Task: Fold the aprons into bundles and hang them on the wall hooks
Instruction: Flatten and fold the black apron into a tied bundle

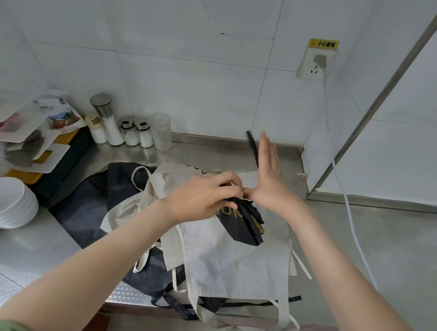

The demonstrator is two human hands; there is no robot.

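My left hand (202, 196) grips the top of a small black apron bundle (243, 224) with gold lettering, held just above a beige apron (235, 262) spread flat on the steel counter (366, 254). My right hand (268, 177) stands upright beside it, fingers straight and together, its thumb base touching the bundle. A black strap (251, 147) runs up behind the right hand's fingers. Under the beige apron lie a dark apron (88, 198) and more beige cloth, with ties hanging over the counter's front edge. No wall hooks are in view.
A stack of white bowls (4, 202) sits at the left. Salt shakers (133, 132) and a glass (161, 130) stand against the back wall. A white rack (23, 123) is at far left. A white cable (346, 199) drops from a wall socket (315, 63).
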